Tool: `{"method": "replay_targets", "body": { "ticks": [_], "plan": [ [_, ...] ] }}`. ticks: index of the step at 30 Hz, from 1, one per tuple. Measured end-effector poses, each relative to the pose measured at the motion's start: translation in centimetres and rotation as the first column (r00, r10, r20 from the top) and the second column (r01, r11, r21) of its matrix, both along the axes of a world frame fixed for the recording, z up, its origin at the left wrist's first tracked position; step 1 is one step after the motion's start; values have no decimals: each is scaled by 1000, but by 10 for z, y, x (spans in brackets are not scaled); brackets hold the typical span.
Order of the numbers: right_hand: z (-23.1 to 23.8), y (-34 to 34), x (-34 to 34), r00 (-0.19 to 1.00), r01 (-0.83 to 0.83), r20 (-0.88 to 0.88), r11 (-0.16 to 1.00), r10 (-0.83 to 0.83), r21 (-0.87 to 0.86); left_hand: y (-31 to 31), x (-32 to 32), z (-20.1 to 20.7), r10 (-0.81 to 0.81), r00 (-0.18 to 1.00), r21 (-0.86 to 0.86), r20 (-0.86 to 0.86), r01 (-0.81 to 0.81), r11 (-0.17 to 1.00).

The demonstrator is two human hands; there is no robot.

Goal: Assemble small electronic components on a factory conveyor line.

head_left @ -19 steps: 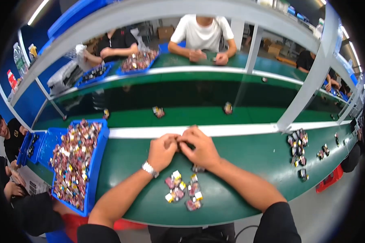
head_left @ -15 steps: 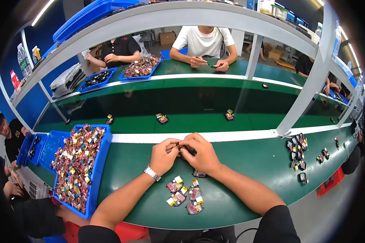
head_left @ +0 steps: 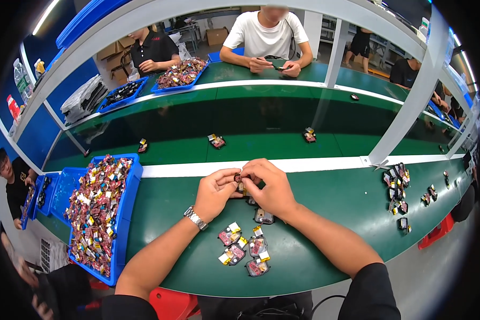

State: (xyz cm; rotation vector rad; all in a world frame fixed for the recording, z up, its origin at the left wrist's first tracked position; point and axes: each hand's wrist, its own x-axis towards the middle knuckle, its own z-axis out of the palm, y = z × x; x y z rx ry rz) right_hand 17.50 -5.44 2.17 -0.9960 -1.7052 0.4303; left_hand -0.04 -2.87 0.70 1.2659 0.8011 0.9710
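Between the fingertips of both hands is a small dark assembly with a reddish circuit board, partly hidden by the fingers. My left hand, with a metal watch on its wrist, pinches it from the left. My right hand grips it from the right, thumb and fingers bent around it. Just below the hands, a black casing lies on the green table. Nearer me rest several black casings with red boards and white-and-yellow parts.
On the left stands a blue tray heaped with red boards. More casings are grouped on the right. Beyond a white rail, a green conveyor belt carries spaced pieces. A grey metal frame rises ahead; co-workers sit around.
The view has tilted down a little, so the table's far rail sits higher. The held assembly now shows more of its reddish face between my fingers. Both hands keep their grip.
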Motion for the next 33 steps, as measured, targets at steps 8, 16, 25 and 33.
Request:
{"method": "replay_targets", "body": {
  "ticks": [8,16,25,33],
  "plan": [
    [6,-1,1,941,56,319,983,-110,174,2,-3,1,-22,999,-31,40,24,999],
    [1,-2,-8,859,111,458,955,-231,275,2,-3,3,-35,999,-52,-2,35,998],
    [3,5,0,844,-22,511,940,-165,340,4,-5,0,-30,1000,-52,-3,30,998],
    [0,1,0,947,32,310,985,-84,170,4,3,-5,4,1000,-1,-29,-4,1000]
  ]
}}
